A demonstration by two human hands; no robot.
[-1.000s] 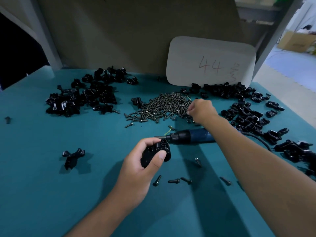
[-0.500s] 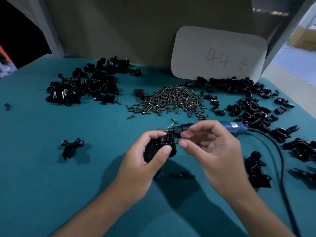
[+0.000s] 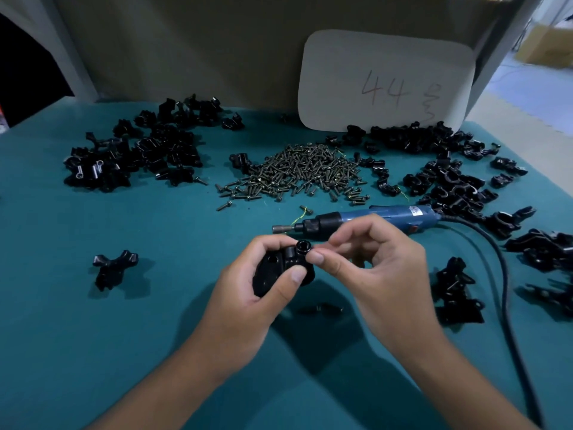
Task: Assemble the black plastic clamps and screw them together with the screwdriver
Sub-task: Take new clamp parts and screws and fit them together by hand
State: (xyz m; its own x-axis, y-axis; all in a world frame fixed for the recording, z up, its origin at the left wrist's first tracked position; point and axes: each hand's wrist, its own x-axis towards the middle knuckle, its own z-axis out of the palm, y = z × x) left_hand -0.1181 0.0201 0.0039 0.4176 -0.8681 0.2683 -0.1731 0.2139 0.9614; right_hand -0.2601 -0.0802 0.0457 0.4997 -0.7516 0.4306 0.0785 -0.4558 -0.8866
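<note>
Clamp: I see the black plastic clamp (image 3: 280, 270) gripped in my left hand (image 3: 245, 302) above the worktop's (image 3: 93, 352) near middle.
Right hand (image 3: 376, 268): fingertips pinched at its socket; screw hidden.
Handling: probably light, stiff; hold its body sides.

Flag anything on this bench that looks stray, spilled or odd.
Minor only: a few loose screws lie under the hands, apart from the screw pile, and a yellow-green wire scrap sits near the screwdriver tip.
</note>
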